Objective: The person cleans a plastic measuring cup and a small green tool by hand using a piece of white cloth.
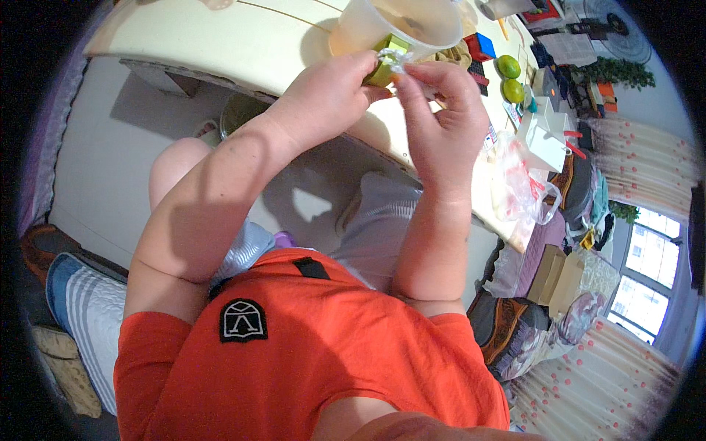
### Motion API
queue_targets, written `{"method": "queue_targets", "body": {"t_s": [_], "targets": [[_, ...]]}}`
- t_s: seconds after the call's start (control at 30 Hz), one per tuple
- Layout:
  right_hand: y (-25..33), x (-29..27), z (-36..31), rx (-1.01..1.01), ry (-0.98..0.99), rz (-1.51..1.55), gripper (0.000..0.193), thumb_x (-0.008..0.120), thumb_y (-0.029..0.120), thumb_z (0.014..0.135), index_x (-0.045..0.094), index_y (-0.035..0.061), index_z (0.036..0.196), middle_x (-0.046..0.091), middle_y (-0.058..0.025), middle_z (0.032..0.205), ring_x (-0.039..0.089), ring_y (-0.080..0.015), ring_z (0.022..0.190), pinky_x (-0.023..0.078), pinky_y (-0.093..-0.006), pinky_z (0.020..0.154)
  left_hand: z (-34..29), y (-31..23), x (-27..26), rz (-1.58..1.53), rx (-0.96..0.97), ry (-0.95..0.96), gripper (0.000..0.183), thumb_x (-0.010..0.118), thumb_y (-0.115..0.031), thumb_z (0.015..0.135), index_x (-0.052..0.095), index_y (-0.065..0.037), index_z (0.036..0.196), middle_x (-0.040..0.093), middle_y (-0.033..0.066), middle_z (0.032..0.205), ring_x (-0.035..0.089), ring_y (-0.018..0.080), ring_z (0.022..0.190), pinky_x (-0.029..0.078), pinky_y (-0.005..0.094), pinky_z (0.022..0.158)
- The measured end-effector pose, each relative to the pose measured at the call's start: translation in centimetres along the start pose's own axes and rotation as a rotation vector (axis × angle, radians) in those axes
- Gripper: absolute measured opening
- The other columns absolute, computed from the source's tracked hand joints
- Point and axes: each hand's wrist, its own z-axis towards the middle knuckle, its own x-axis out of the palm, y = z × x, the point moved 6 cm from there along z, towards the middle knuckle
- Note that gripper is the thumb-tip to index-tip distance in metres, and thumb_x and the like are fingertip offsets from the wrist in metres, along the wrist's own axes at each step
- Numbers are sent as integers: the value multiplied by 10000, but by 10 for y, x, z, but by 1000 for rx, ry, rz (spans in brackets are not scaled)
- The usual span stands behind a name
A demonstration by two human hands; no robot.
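My left hand is closed around a small green packet, held just in front of a translucent plastic cup on the cream table. My right hand pinches a bit of clear wrapper at the top of that packet between thumb and fingers. Both hands meet over the table's near edge. Most of the packet is hidden behind my left fingers.
Two green fruits, a red-and-blue block, a white carton and a crumpled clear plastic bag lie along the table to the right. A patterned sofa and a window stand beyond. My knees sit below the table edge.
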Motion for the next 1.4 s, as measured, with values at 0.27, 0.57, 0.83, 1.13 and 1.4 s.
{"method": "queue_targets", "body": {"t_s": [0.27,0.57,0.83,1.13,1.4], "targets": [[5,14,17,-117,-115,-224,129,758,100,814,677,14,866,604,-120,790,610,-266,677,488,-371,614,1,-4,0,33,17,37,259,597,-250,963,642,-21,1076,684,228,1004,646,425,952,525,472,791],[25,16,-6,-108,-69,-273,83,727,75,811,673,15,832,599,-143,795,605,-335,730,493,-429,660,-2,3,0,29,44,-8,231,585,-238,963,614,-31,1059,681,229,974,643,435,920,524,492,771],[7,10,20,-94,-167,-269,94,733,97,821,683,19,838,599,-131,781,604,-313,708,485,-413,643,2,-2,2,81,86,-20,232,582,-245,957,614,-19,996,682,225,948,642,438,915,521,494,777],[20,14,-8,-108,-98,-295,89,736,99,816,686,39,859,614,-132,823,619,-325,759,498,-414,669,1,0,0,2,-39,71,197,558,-142,941,589,-8,1083,664,220,1022,641,410,983,514,443,842],[8,12,16,-113,-160,-312,95,726,123,833,686,38,848,604,-126,803,604,-325,732,488,-413,665,4,5,3,72,85,0,187,552,-195,955,602,-30,1027,681,226,979,638,430,959,518,488,805]]}}
